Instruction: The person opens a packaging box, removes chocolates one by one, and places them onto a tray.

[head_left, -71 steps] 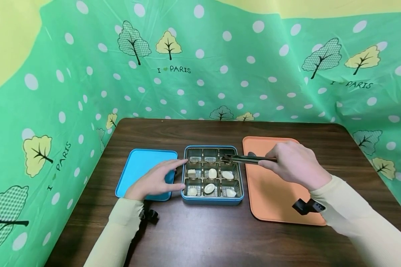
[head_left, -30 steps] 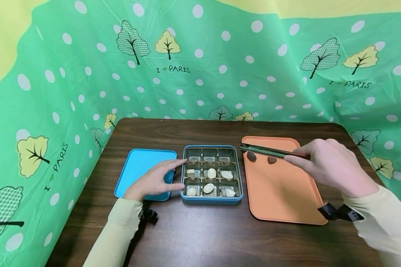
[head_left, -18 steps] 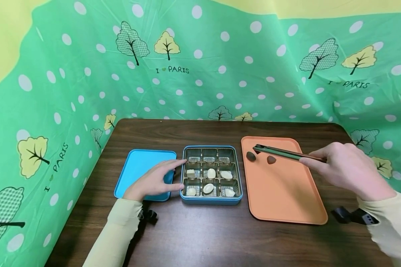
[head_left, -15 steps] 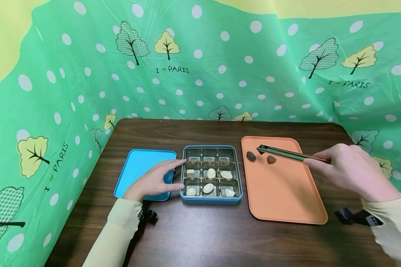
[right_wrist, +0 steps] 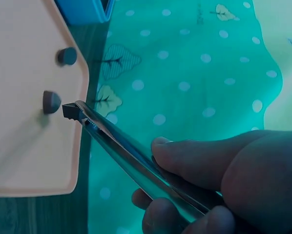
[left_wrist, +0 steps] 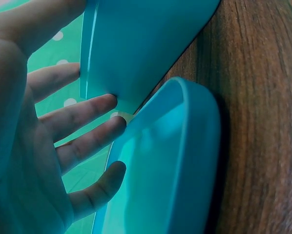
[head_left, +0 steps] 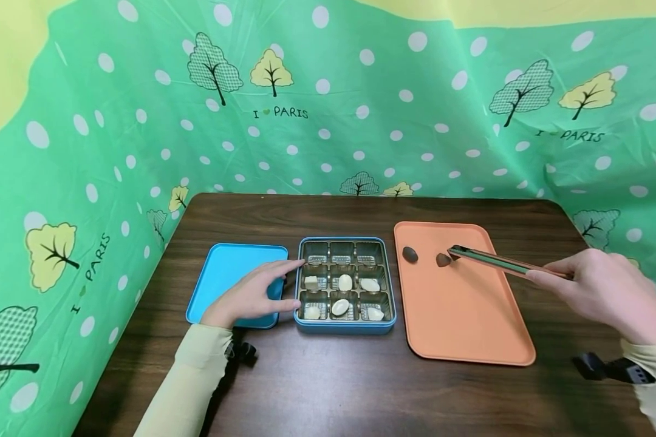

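My right hand (head_left: 607, 291) grips metal tongs (head_left: 508, 262) over the orange tray. A dark brown piece, like a chocolate (right_wrist: 72, 111), is between the tong tips in the right wrist view. Two more dark pieces lie on the tray: a rounded one (head_left: 410, 254) and a pointed one (head_left: 443, 260) close beside the tips. My left hand (head_left: 254, 297), fingers spread and fairly straight, touches the left side of a blue box (head_left: 345, 328). The box's dark divided insert has white pieces (head_left: 345, 283) in its middle and front rows; its back row is bare.
The orange tray (head_left: 467, 321) stands right of the box. A blue lid (head_left: 232, 267) lies partly under my left hand, on the brown wooden table (head_left: 328, 382). Behind rises a green dotted cloth (head_left: 306, 158). Each wrist wears a black camera.
The tongs in my right hand have moved from the box's back right compartment rightward over the tray, with a dark piece at their tips. My left hand stays at the box.
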`<action>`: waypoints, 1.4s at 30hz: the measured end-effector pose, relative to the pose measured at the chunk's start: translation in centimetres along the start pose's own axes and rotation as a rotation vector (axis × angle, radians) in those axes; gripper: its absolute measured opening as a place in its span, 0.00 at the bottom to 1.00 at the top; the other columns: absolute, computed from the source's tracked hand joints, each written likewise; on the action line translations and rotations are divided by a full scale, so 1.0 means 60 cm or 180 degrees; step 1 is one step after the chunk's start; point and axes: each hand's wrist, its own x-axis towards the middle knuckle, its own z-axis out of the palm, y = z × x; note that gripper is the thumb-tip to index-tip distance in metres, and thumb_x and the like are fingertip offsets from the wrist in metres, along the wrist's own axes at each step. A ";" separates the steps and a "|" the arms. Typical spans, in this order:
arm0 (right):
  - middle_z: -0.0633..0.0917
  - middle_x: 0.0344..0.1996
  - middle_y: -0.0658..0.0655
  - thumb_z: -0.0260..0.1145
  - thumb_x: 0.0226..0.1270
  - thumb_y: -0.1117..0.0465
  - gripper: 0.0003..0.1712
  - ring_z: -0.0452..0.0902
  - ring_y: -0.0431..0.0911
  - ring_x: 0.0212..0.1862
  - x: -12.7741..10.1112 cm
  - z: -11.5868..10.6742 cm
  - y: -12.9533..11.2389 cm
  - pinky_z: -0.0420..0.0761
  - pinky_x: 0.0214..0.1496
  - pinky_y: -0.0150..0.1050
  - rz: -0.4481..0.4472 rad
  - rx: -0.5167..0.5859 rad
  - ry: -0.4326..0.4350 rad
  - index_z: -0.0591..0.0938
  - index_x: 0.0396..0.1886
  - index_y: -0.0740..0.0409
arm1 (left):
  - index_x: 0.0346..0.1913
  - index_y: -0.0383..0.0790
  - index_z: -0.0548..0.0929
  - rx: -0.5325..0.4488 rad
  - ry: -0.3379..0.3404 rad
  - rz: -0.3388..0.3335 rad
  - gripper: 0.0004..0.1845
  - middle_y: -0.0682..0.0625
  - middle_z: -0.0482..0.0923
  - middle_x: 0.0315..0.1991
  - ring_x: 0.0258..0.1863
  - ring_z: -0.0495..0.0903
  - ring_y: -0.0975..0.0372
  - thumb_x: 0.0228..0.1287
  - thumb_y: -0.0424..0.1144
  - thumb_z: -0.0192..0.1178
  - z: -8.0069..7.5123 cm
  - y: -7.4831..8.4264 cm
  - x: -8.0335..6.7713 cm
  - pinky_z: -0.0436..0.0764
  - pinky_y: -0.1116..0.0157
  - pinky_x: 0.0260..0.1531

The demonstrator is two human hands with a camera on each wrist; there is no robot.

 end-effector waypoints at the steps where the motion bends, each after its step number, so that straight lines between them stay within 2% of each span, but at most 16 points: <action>1: 0.72 0.13 0.45 0.70 0.72 0.38 0.22 0.65 0.44 0.24 -0.001 0.002 0.004 0.62 0.19 0.41 0.0013 -0.0017 -0.0003 0.95 0.44 0.49 | 0.82 0.59 0.65 0.0001 0.0000 0.0001 0.46 0.46 0.63 0.81 0.80 0.60 0.46 0.64 0.60 0.72 0.000 0.000 0.000 0.63 0.36 0.74; 11: 0.72 0.12 0.45 0.69 0.72 0.37 0.26 0.66 0.45 0.24 -0.001 0.016 0.043 0.63 0.21 0.41 0.0125 -0.0080 -0.0015 0.95 0.44 0.54 | 0.82 0.58 0.65 -0.0013 0.0002 -0.0006 0.46 0.46 0.63 0.81 0.80 0.59 0.45 0.64 0.60 0.72 -0.002 0.001 0.000 0.62 0.36 0.74; 25: 0.70 0.10 0.45 0.70 0.73 0.42 0.24 0.64 0.44 0.22 0.002 0.013 0.049 0.63 0.23 0.40 -0.0021 -0.0079 0.0056 0.95 0.39 0.58 | 0.82 0.58 0.65 -0.0014 0.0026 -0.0003 0.46 0.45 0.63 0.81 0.80 0.60 0.45 0.64 0.60 0.72 -0.003 0.001 -0.001 0.62 0.36 0.74; 33: 0.68 0.11 0.46 0.70 0.72 0.40 0.24 0.63 0.44 0.22 -0.004 0.007 0.043 0.62 0.23 0.39 0.0011 -0.0092 0.0087 0.94 0.35 0.56 | 0.82 0.58 0.65 0.0001 0.0026 0.0015 0.46 0.46 0.64 0.80 0.80 0.60 0.45 0.64 0.60 0.72 -0.002 0.000 0.000 0.63 0.36 0.74; 37: 0.68 0.11 0.45 0.70 0.72 0.39 0.26 0.64 0.44 0.23 -0.005 0.006 0.029 0.62 0.23 0.39 -0.0018 -0.0083 0.0155 0.93 0.39 0.59 | 0.82 0.58 0.65 0.0032 0.0020 0.0006 0.46 0.45 0.64 0.80 0.80 0.60 0.45 0.64 0.61 0.72 0.000 -0.002 0.000 0.63 0.36 0.74; 42: 0.69 0.12 0.45 0.71 0.71 0.39 0.23 0.63 0.41 0.23 -0.006 0.005 0.012 0.61 0.22 0.38 -0.0065 0.0026 0.0254 0.94 0.42 0.52 | 0.82 0.58 0.65 0.0012 0.0020 -0.0014 0.46 0.46 0.64 0.80 0.80 0.60 0.45 0.64 0.62 0.72 0.000 -0.002 -0.001 0.62 0.36 0.74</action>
